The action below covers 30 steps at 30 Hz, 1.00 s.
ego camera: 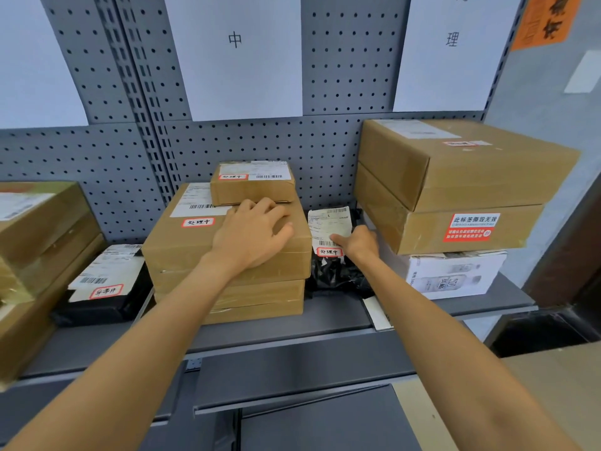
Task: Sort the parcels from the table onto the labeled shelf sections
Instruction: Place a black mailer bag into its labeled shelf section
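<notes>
Left hand [252,234] spread flat on brown carton [227,242] at shelf [292,323] centre. Right hand [357,244], 3 o'clock of it, pinches black poly parcel [335,255], upright in gap. Risk: bag slumps forward when released; tight gap snags it.

Centre of frame: brown cardboard boxes [227,252], white labels with black barcodes, red-bordered tags. Beside them, my black plastic bag [338,275], white label. Right: white box [455,275] under brown ones; red sticker [471,227], white print. Behind: grey pegboard [351,60], regular dark holes. Upper right: orange sign [546,17].
</notes>
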{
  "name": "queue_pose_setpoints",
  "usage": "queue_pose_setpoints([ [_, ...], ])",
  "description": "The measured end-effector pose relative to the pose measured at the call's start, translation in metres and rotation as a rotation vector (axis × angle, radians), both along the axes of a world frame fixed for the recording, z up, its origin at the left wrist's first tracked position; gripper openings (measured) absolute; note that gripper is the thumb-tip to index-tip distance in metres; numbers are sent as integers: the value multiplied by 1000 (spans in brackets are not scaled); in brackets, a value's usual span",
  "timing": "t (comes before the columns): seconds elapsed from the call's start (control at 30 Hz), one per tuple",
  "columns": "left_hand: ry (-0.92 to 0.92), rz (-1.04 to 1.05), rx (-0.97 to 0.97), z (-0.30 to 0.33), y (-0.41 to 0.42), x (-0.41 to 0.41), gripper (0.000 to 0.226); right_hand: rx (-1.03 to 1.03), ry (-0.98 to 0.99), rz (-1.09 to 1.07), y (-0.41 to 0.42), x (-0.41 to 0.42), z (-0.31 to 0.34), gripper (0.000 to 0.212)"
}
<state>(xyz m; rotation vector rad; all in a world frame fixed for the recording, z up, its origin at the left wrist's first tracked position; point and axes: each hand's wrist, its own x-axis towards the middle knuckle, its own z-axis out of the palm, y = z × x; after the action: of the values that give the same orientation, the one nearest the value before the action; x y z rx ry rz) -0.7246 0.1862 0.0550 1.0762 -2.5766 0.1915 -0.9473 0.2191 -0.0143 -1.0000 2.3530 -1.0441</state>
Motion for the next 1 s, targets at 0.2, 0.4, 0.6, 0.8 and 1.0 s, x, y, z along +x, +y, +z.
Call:
queue_pose_setpoints([
  [0.2,12,-9,28,3,1,0,45,-52,-155,0,2,-3,6,42],
  [0.4,1,-11,49,5,0,1,47,-117,-225,11,9,-6,17,38],
  [0.6,-14,-21,87,8,-2,1,48,-26,112,102,28,12,41,40],
  [0.8,10,48,139,19,3,10,63,-61,400,227,52,34,85,35],
  [1.0,25,101,101,41,22,58,57,-73,601,304,71,76,123,40],
])
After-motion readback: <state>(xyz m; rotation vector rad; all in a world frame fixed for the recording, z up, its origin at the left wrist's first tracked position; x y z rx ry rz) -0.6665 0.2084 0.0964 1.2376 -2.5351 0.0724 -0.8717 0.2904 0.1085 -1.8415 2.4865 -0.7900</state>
